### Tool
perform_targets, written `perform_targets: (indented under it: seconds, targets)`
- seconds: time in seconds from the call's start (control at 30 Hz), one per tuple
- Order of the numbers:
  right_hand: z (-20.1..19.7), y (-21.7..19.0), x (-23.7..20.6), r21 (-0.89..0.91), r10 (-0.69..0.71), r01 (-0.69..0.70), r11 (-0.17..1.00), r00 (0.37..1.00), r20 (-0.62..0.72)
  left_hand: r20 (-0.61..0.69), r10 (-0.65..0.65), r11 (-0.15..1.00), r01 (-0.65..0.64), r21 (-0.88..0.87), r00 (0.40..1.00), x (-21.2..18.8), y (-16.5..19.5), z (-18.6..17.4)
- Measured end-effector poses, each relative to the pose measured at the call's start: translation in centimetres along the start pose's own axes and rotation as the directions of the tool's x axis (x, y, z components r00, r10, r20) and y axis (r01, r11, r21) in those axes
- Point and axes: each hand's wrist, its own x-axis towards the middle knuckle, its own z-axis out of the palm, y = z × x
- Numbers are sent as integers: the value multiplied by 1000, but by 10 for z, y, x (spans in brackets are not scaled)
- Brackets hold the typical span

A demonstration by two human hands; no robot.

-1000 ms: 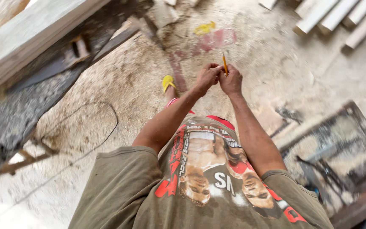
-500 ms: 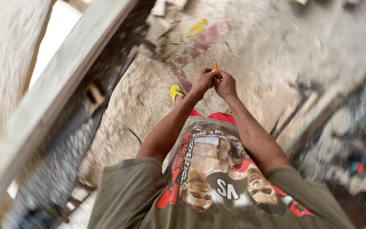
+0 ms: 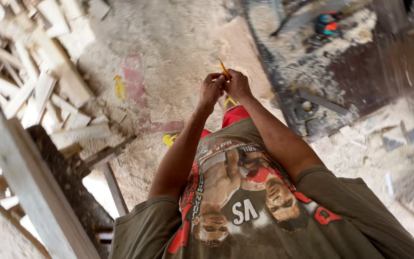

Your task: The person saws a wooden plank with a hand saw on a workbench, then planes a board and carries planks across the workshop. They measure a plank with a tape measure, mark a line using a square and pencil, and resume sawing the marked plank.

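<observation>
My two hands meet in front of my chest, above a sawdust-covered floor. My left hand and my right hand are pressed together, and both close around a short yellow pencil. The pencil's end sticks up from between the fingers; its lower part is hidden inside them. Below the hands I see my olive printed T-shirt and red shorts.
A pale wooden plank runs diagonally at the left, with a heap of wood offcuts behind it. A teal and red power tool lies on a dusty dark board at the top right. A yellow sandal shows by my left arm.
The view has swung, so the plank now sits lower left and the dark board upper right. My hands have stayed together on the pencil.
</observation>
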Motion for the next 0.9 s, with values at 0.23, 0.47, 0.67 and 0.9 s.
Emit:
perform_targets:
  seconds: [0.23,0.47,0.67,0.9]
  targets:
    - [-153,126,17,-87,199,-237,968,928,-313,121,-102,974,74,214,987,62,-15,172]
    - [-228,170,45,90,324,-326,941,794,-514,170,237,692,-289,662,956,122,13,274]
    - [-264,148,161,-115,0,-97,989,765,-643,109,347,781,-352,516,931,189,58,326]
    - [-285,147,300,-57,155,-246,968,758,-634,-33,247,787,-181,590,969,242,71,311]
